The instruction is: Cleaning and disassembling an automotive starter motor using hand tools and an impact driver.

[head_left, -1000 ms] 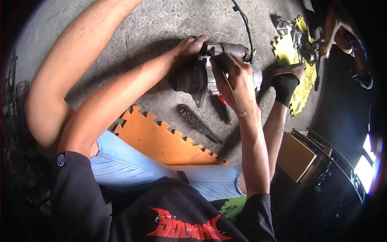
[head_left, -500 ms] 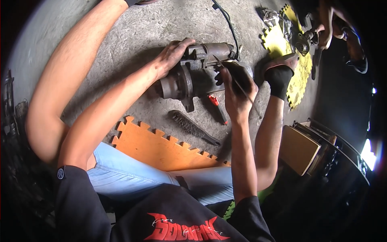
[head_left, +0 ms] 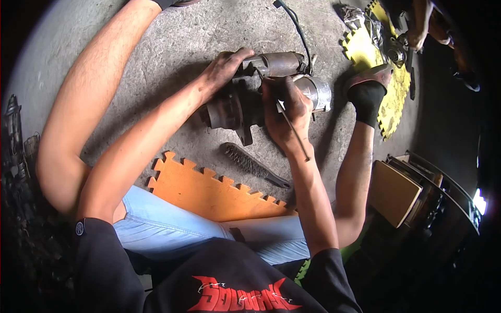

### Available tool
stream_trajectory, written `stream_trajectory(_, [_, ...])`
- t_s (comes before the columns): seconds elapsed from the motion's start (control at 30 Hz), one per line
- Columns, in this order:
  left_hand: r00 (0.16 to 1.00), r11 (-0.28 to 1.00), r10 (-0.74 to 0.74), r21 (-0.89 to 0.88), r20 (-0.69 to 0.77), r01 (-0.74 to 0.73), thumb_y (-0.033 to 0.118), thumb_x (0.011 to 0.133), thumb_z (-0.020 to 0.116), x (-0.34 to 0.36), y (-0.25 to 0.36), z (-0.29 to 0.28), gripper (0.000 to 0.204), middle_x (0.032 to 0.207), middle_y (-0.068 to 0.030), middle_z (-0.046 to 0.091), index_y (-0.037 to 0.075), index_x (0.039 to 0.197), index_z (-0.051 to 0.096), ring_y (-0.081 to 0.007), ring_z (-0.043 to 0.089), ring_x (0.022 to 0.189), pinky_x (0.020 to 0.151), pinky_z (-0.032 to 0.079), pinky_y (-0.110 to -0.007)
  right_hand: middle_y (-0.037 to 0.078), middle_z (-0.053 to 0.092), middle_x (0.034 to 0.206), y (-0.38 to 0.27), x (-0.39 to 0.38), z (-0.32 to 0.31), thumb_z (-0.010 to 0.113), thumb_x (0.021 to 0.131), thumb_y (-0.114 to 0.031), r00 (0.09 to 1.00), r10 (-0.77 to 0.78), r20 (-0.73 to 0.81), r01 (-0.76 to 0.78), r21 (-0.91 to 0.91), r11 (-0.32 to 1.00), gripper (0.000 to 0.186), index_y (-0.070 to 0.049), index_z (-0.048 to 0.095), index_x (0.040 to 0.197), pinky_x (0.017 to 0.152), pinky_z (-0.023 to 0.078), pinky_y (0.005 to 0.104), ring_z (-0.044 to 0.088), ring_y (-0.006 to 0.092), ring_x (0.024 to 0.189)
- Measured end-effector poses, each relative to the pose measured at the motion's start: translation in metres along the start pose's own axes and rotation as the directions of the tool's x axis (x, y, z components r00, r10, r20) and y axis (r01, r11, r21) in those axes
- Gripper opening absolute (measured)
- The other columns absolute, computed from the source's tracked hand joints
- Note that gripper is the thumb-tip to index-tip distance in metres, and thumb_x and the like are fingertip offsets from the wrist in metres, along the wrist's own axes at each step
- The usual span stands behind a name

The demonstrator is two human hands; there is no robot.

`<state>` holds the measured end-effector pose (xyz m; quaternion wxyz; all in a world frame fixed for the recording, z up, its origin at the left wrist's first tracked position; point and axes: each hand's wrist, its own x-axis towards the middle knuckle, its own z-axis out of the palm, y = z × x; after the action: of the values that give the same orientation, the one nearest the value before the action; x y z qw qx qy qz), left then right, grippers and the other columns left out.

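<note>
Motor (head_left: pixel 252 104), dark, silver-ended; left fingers (head_left: pixel 243 53) clasp it, right fingers (head_left: pixel 284 86) grip thin rod (head_left: pixel 296 132).

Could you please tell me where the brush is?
Near the head view's centre, the brush lies on the floor between the orange mat and metal machine part, left of the right forearm.

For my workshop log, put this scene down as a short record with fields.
Left hand: on the upper-left part of the metal unit
Right hand: gripping a thin rod over the unit; tip contact unclear
Unit: cylindrical, dark at left, silver at right, lying on the concrete floor
Nearer the person: wire brush, then orange foam mat
Beyond: dark cable
Far right: yellow foam mat; another person's hand
</note>
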<state>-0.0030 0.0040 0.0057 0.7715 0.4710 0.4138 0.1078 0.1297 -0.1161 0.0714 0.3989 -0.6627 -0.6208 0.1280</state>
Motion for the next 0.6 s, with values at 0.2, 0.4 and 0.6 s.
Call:
stream_trajectory(0.2, [1.0,0.999,0.031,0.014,0.005,-0.031,0.055,0.091,0.052,0.006,-0.004,0.001,0.059,0.111,-0.0041,0.064,0.008,0.125,0.063,-0.0151,0.057,0.101,0.094,0.042,-0.03,0.014,0.069,0.078,-0.001,-0.001,0.0,0.066,0.086,-0.002,1.0,-0.026,-0.004,0.026,-0.038,0.999,0.005,-0.001,0.062,0.088,0.059,0.052,0.0356,0.068,0.0291,0.066])
stream_trajectory(0.4, [0.999,0.998,0.045,-0.039,0.014,-0.045,0.054,0.091,0.051,0.006,-0.008,-0.002,0.059,0.112,-0.0058,0.065,0.006,0.123,0.063,-0.0178,0.057,0.102,0.093,0.043,-0.032,0.015,0.069,0.077,0.0,-0.003,-0.003,0.067,0.086,-0.003,0.998,0.059,-0.003,-0.059,0.019,0.998,0.008,0.001,0.061,0.089,0.059,0.052,0.0345,0.069,0.0285,0.066])
stream_trajectory(0.6, [0.998,0.998,0.055,-0.005,-0.023,-0.055,0.055,0.092,0.049,0.01,-0.01,0.006,0.061,0.115,-0.0087,0.065,0.004,0.123,0.062,-0.018,0.056,0.106,0.098,0.041,-0.033,0.011,0.071,0.078,0.017,-0.029,-0.02,0.067,0.087,-0.005,0.972,0.234,-0.013,-0.225,0.225,0.948,0.008,0.002,0.064,0.089,0.063,0.055,0.0284,0.07,0.0191,0.066])
